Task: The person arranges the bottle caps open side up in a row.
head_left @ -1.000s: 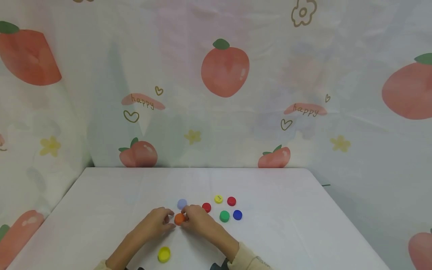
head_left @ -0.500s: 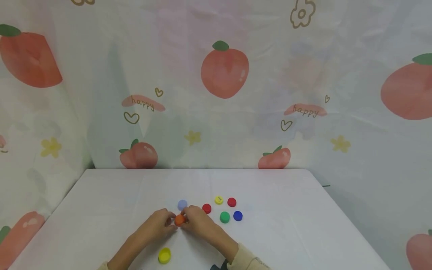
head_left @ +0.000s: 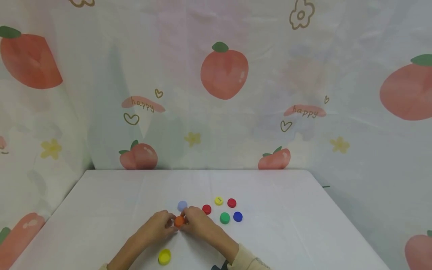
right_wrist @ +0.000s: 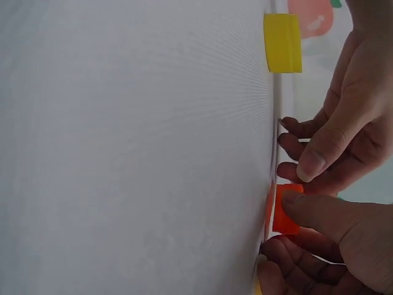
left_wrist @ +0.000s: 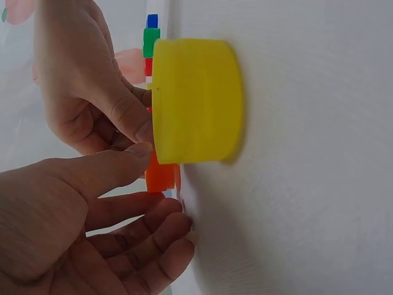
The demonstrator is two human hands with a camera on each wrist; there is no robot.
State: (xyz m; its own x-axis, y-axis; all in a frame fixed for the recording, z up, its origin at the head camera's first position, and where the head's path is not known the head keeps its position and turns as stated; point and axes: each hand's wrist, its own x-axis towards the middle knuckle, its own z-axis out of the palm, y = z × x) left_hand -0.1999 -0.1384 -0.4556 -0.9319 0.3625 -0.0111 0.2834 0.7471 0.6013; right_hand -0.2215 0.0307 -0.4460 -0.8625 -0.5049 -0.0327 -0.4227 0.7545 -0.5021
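My right hand point(head_left: 199, 222) pinches an orange bottle cap point(head_left: 179, 221) between thumb and fingers. In the right wrist view, the orange cap point(right_wrist: 287, 209) stands on edge to the camera under the right thumb point(right_wrist: 313, 209), and a thin orange strip shows between it and the table; I cannot tell what that strip is. My left hand point(head_left: 158, 227) is at the cap's left side, its loosely bent fingers and thumb close around that side. In the left wrist view, the left index finger point(left_wrist: 132, 208) reaches the cap's edge. A pale blue cap point(head_left: 182, 205) lies just behind the hands.
A yellow cap point(head_left: 164, 257) lies near the front, large in the left wrist view. To the right lie red caps point(head_left: 207, 209), another yellow cap point(head_left: 218, 201), a green cap point(head_left: 224, 218) and a blue cap point(head_left: 237, 216). A patterned cloth point(head_left: 236, 123) hangs behind the white table point(head_left: 287, 225).
The left fingers have come slightly closer to the orange cap. The right hand keeps its hold, and the other caps stay in place. The head view has tilted a little upward.
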